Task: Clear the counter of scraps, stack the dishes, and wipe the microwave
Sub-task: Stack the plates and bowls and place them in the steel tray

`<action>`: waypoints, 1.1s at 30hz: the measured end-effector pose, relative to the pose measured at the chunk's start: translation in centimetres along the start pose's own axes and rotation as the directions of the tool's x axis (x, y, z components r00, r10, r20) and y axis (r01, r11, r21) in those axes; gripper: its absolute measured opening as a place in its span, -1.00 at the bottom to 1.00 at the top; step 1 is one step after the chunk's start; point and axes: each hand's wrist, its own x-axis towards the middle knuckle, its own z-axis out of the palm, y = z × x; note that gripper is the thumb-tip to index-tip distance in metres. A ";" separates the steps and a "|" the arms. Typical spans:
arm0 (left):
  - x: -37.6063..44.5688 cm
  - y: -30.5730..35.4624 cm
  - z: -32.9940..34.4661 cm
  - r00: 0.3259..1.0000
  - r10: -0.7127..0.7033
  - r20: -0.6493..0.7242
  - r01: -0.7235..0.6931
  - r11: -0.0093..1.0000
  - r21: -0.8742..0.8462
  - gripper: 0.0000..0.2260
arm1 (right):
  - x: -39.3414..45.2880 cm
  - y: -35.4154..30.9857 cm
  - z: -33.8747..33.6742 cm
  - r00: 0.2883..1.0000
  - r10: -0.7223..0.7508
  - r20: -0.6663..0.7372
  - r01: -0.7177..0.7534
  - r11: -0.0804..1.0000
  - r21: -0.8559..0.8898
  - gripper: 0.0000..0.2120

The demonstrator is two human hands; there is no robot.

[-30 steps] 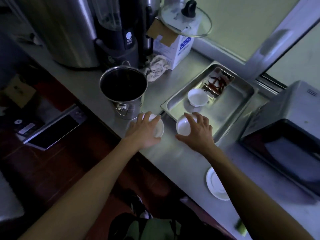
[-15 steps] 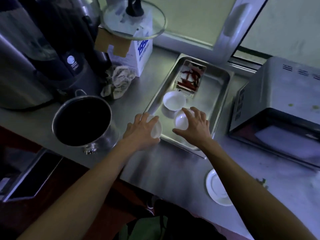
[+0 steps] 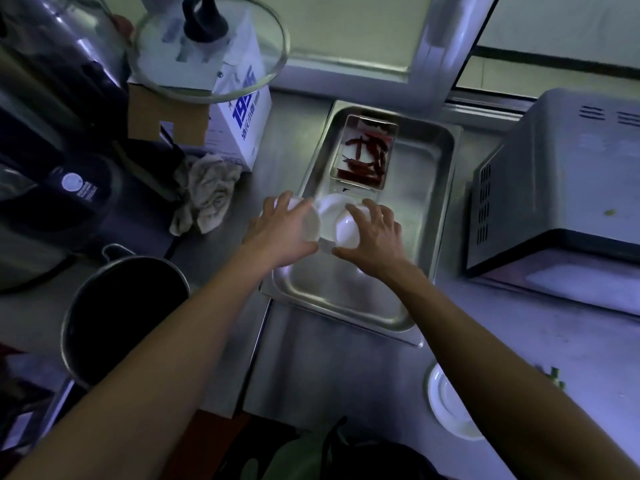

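Left hand [image 3: 280, 233] grips a small white bowl [image 3: 308, 220] from above, fingers curled over its rim; right hand [image 3: 372, 237] does the same on a second white bowl [image 3: 347, 230]. Both bowls sit over the near-middle of the steel tray [image 3: 440, 188], nearly touching. A third white bowl [image 3: 334, 206] rests in the tray directly between and just beyond the two hands, partly hidden by them. That's the relation that matters: stack target is dead centre, a touch farther from the person than either held bowl, roughly equidistant from both hands, so either can drop in first. My read: stacking step, midway; the inward move must be sequenced or the rims clash. Tray's long axis runs away from the person; at its far end sits a small rectangular container of dried red chillies [image 3: 363, 154]. A white saucer [image 3: 446, 403] sits at the counter's near edge, partly under the right forearm, well apart from the tray and not yet stacked. Microwave [image 3: 561, 188] is to the right of the tray, green specks on top, unwiped. Green scraps [image 3: 554, 375] on the counter near the right arm. Left: dark steel pot [image 3: 128, 317], crumpled rag [image 3: 207, 192], white carton [image 3: 239, 109] with blue print, digits look like "19", rest unreadable, glass lid [image 3: 207, 46] on top. Round white label on the black appliance [image 3: 74, 183] too small to read.
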 end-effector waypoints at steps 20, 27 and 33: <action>8.7 -3.3 -2.3 0.998 0.036 0.054 -0.036 0.999 0.015 -0.28 | 7.1 -2.5 4.2 0.991 0.096 0.089 -0.093 0.995 -0.035 -0.10; 10.2 -3.8 -2.4 0.995 0.070 0.070 -0.072 0.997 0.016 -0.30 | 7.7 -2.4 5.4 0.987 0.079 0.139 -0.067 0.993 -0.092 -0.09; 10.8 -3.7 -1.9 0.992 0.084 0.090 -0.088 0.995 0.038 -0.27 | 8.2 -1.9 5.3 0.983 0.057 0.176 -0.044 0.996 -0.076 -0.04</action>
